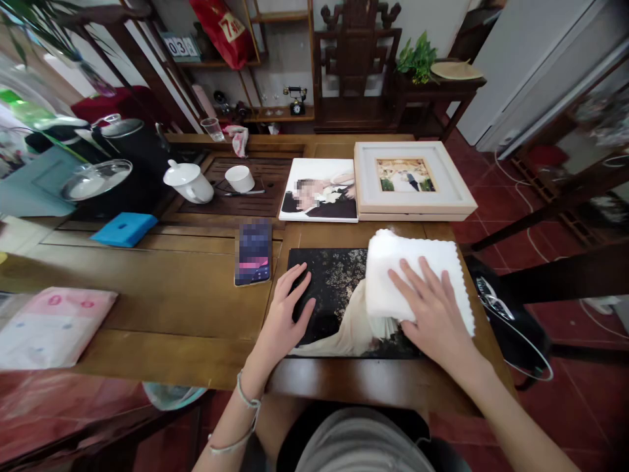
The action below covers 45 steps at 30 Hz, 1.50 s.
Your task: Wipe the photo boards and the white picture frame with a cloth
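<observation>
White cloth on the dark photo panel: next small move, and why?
Probably slide the white cloth leftward under the right hand: that hand lies flat on it, and it covers only the right part of the dark photo panel. The left hand, at the panel's left edge, could steady it.

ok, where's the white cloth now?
Head view, right of centre: the cloth lies over the right part of the dark panel, under the right hand, on the near side of the framed photo.
</observation>
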{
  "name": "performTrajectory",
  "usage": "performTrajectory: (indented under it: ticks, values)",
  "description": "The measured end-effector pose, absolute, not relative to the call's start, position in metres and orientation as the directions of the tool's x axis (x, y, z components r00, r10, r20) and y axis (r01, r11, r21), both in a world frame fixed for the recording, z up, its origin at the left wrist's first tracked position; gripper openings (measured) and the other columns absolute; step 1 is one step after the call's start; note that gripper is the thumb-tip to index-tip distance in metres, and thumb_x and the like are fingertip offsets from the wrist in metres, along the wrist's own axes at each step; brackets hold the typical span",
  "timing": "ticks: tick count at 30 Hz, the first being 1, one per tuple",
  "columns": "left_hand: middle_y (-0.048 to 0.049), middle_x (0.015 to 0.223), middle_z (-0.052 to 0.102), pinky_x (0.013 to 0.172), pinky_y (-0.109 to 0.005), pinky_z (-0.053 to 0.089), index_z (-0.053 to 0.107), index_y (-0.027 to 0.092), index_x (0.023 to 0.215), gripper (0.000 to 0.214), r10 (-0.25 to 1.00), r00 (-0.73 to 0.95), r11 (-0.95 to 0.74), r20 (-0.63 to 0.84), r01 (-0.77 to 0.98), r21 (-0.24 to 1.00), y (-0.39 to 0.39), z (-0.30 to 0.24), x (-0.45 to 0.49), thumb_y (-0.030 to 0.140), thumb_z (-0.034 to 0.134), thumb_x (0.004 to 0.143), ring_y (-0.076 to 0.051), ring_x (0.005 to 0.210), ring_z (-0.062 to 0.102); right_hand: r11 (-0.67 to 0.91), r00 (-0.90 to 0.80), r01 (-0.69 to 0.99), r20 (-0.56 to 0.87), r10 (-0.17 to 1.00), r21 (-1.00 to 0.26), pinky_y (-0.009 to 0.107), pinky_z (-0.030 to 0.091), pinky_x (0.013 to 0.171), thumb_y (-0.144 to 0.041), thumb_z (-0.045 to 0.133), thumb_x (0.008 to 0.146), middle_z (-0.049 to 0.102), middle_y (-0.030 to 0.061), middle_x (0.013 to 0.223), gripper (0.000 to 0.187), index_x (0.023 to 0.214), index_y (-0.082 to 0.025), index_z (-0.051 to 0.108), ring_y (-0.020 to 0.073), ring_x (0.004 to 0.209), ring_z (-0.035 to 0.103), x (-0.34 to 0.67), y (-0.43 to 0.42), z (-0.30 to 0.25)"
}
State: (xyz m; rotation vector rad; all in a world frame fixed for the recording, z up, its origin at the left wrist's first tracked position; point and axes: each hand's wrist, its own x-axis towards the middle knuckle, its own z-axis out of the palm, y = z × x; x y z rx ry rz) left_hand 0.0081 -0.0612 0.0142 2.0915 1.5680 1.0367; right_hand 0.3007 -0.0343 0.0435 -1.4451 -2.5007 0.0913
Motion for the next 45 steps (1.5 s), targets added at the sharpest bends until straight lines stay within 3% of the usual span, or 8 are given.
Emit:
performTrajectory:
  ticks: [3, 7, 13, 18, 21, 26, 39, 45]
  values:
    - [-0.0130, 0.149, 0.046, 0.116, -0.054, 0.037, 0.049, 0.025, 0.142, 0.046, 0.923, 0.121, -0.344, 0.366, 0.688, 0.639, -0.061, 0.011, 0.007, 0.019, 0.052, 0.097, -0.028, 0.142, 0.039, 0.647, -0.623, 0.741, 0.177, 0.762, -0.181, 0.072, 0.014, 0.113, -0.010, 0.054, 0.068, 0.034, 0.0169, 0.158, 0.079, 0.147, -0.011, 0.044, 0.0431, 0.148, 0.011, 0.271, -0.056, 0.047]
    - [-0.0135, 0.150, 0.046, 0.116, -0.055, 0.037, 0.049, 0.025, 0.142, 0.045, 0.921, 0.135, -0.351, 0.365, 0.694, 0.629, -0.055, 0.009, 0.008, 0.019, 0.051, 0.097, -0.028, 0.142, 0.039, 0.761, -0.741, 0.606, 0.183, 0.646, -0.233, 0.066, 0.013, 0.117, -0.009, 0.050, 0.065, 0.031, 0.0096, 0.160, 0.084, 0.149, -0.016, 0.041, 0.0359, 0.150, 0.013, 0.268, -0.068, 0.049]
    - [-0.0144, 0.150, 0.047, 0.116, -0.055, 0.036, 0.050, 0.023, 0.141, 0.043, 0.902, 0.201, -0.411, 0.382, 0.670, 0.618, -0.044, 0.008, 0.008, 0.020, 0.050, 0.098, -0.028, 0.143, 0.039, 0.584, -0.551, 0.790, 0.201, 0.810, -0.189, 0.063, 0.018, 0.117, -0.006, 0.047, 0.068, 0.039, 0.0071, 0.157, 0.080, 0.147, -0.019, 0.044, 0.0314, 0.149, 0.022, 0.313, -0.023, 0.044]
    - [-0.0134, 0.147, 0.050, 0.116, -0.054, 0.037, 0.051, 0.024, 0.141, 0.044, 0.910, 0.152, -0.384, 0.386, 0.663, 0.643, -0.044, 0.008, 0.008, 0.020, 0.053, 0.097, -0.028, 0.141, 0.042, 0.426, -0.402, 0.895, 0.177, 0.898, -0.133, 0.068, 0.024, 0.112, -0.011, 0.052, 0.074, 0.042, 0.0140, 0.154, 0.070, 0.143, -0.013, 0.048, 0.0401, 0.145, 0.026, 0.312, -0.010, 0.044]
    - [-0.0127, 0.149, 0.048, 0.117, -0.055, 0.035, 0.047, 0.025, 0.144, 0.051, 0.919, 0.162, -0.374, 0.360, 0.645, 0.666, -0.047, 0.012, 0.007, 0.022, 0.057, 0.094, -0.028, 0.142, 0.040, 0.510, -0.485, 0.850, 0.180, 0.856, -0.132, 0.072, 0.018, 0.112, -0.012, 0.056, 0.070, 0.037, 0.0186, 0.156, 0.076, 0.145, -0.008, 0.045, 0.0449, 0.146, 0.020, 0.289, -0.031, 0.045]
    - [-0.0118, 0.155, 0.042, 0.118, -0.056, 0.032, 0.044, 0.025, 0.146, 0.058, 0.934, 0.192, -0.353, 0.300, 0.622, 0.699, -0.052, 0.016, 0.005, 0.024, 0.062, 0.091, -0.030, 0.147, 0.033, 0.715, -0.679, 0.677, 0.225, 0.699, -0.175, 0.068, 0.015, 0.115, -0.009, 0.050, 0.064, 0.036, 0.0126, 0.158, 0.085, 0.148, -0.014, 0.040, 0.0386, 0.148, 0.019, 0.278, -0.071, 0.043]
    - [-0.0137, 0.151, 0.048, 0.116, -0.058, 0.036, 0.052, 0.024, 0.140, 0.053, 0.934, 0.172, -0.348, 0.312, 0.625, 0.699, -0.050, 0.011, 0.003, 0.030, 0.066, 0.090, -0.031, 0.144, 0.038, 0.542, -0.479, 0.825, 0.313, 0.820, -0.158, 0.061, 0.017, 0.118, -0.008, 0.047, 0.068, 0.047, 0.0094, 0.152, 0.078, 0.145, -0.021, 0.044, 0.0313, 0.146, 0.029, 0.329, -0.026, 0.031]
    - [-0.0137, 0.154, 0.043, 0.117, -0.058, 0.033, 0.045, 0.025, 0.146, 0.055, 0.938, 0.186, -0.342, 0.292, 0.638, 0.690, -0.053, 0.009, 0.004, 0.029, 0.060, 0.094, -0.030, 0.148, 0.031, 0.525, -0.480, 0.837, 0.256, 0.839, -0.156, 0.066, 0.016, 0.116, -0.007, 0.051, 0.067, 0.043, 0.0128, 0.154, 0.084, 0.149, -0.021, 0.041, 0.0363, 0.147, 0.024, 0.303, -0.040, 0.040]
